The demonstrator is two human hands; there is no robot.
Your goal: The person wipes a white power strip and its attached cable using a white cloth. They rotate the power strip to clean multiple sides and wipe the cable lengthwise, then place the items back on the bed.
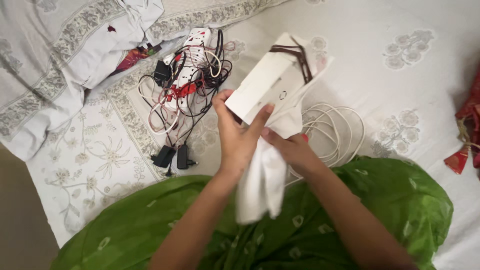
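Observation:
My left hand [237, 132] grips a white rectangular box [265, 82] by its near end, thumb on top. My right hand [295, 150] holds a white cloth [262, 182] that hangs down over my lap and touches the box's lower edge. Brown-framed glasses [300, 57] lie at the box's far end. Both hands are close together above the bed, over my green patterned garment [400, 200].
A white power strip [192, 52] with tangled black, white and red cables lies at the upper left, with two black adapters [172, 156] nearer me. A coiled white cable [337, 130] sits right of my hands. Pillows [55, 55] lie left; red fabric [467, 135] lies at the right edge.

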